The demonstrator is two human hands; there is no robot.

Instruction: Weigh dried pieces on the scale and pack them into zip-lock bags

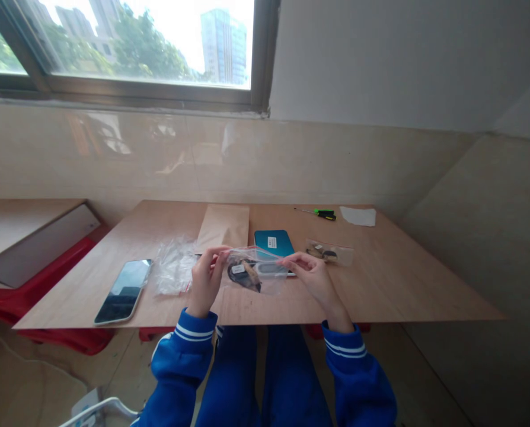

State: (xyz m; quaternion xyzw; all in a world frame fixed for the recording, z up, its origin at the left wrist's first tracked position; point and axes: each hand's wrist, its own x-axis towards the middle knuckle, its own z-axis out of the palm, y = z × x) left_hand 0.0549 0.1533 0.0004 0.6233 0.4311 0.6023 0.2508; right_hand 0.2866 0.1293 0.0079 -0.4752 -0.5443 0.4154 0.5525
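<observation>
Hands meet over the near edge of the counter [380,296], both pinching a clear bag [256,270] between them. My left hand [205,279] has its fingers closed on the bag's left end, and my right hand [312,276] has its fingertips closed on the right end, so the bag hangs stretched between them just above the wood. I judge the two-point hold is there to keep the thin plastic taut and flat, so what is inside can be looked at or worked toward the mouth. The bag's long axis runs left to right, roughly along the near edge. Inside I see dark and pale small parts, with what looks like a white label near the left end; I cannot make out what they are.

A phone [123,292] lies screen up near the left near corner, its long axis slanting away from me. Just beside my left hand sits a crumpled plastic wrap [173,267]. Behind the bag lie a brown envelope [224,225] and a teal box [274,242], which the bag partly hides. A second small bag [329,253] rests just right of my right hand. Toward the far edge lie a green screwdriver [322,213] and a white slip [358,216], well apart from my hands.
</observation>
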